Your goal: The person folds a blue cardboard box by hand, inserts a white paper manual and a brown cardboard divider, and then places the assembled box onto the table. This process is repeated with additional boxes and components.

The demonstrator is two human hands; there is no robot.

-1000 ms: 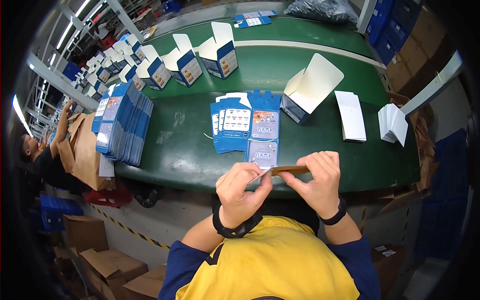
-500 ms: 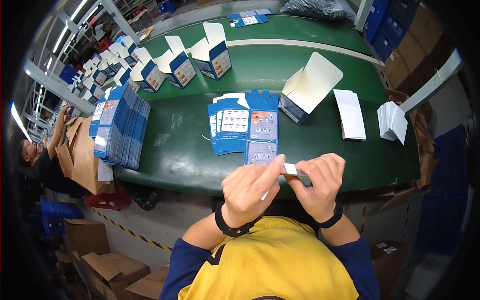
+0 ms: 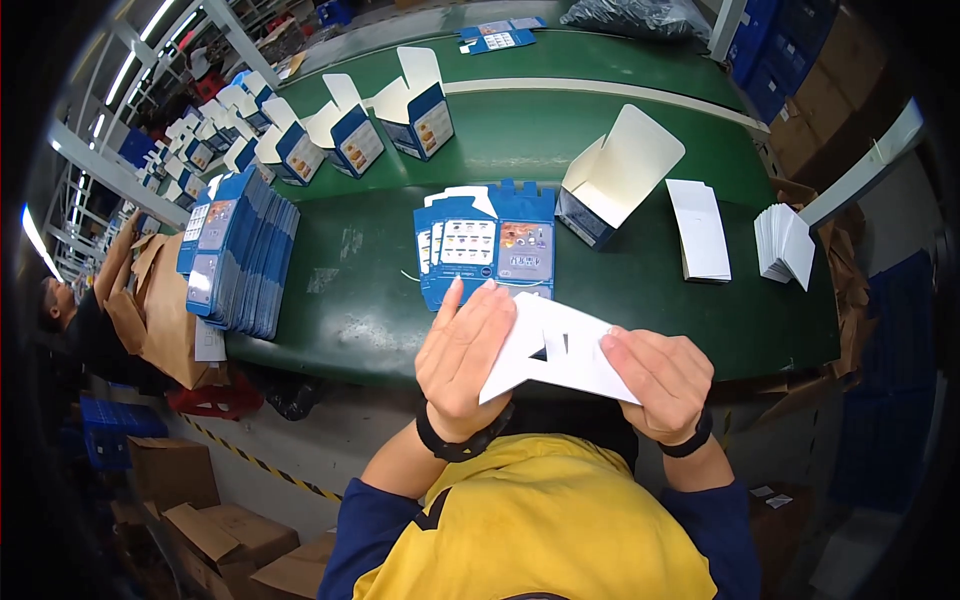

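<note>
Between my two hands is a white die-cut card insert (image 3: 585, 365), bent along a fold, with small cut-out openings near its middle. My left hand (image 3: 462, 365) grips its left end, fingers pressed together. At the other end my right hand (image 3: 662, 385) has its fingers closed on the card. Just beyond lie several flat blue printed carton blanks (image 3: 468, 250), partly covered by the card and my left fingertips. Behind them to the right stands one blue box (image 3: 590, 215), its white-lined lid raised.
A tall stack of blue carton blanks (image 3: 240, 260) stands at the left. White folded cards (image 3: 700, 230) and a fanned white stack (image 3: 785, 245) lie at the right. Open boxes (image 3: 415, 115) line the green conveyor (image 3: 510, 120). Another person (image 3: 95, 310) is at far left.
My hands have moved apart and the white insert now lies spread out between them, its broad face showing. The row of boxes on the conveyor has shifted slightly left.
</note>
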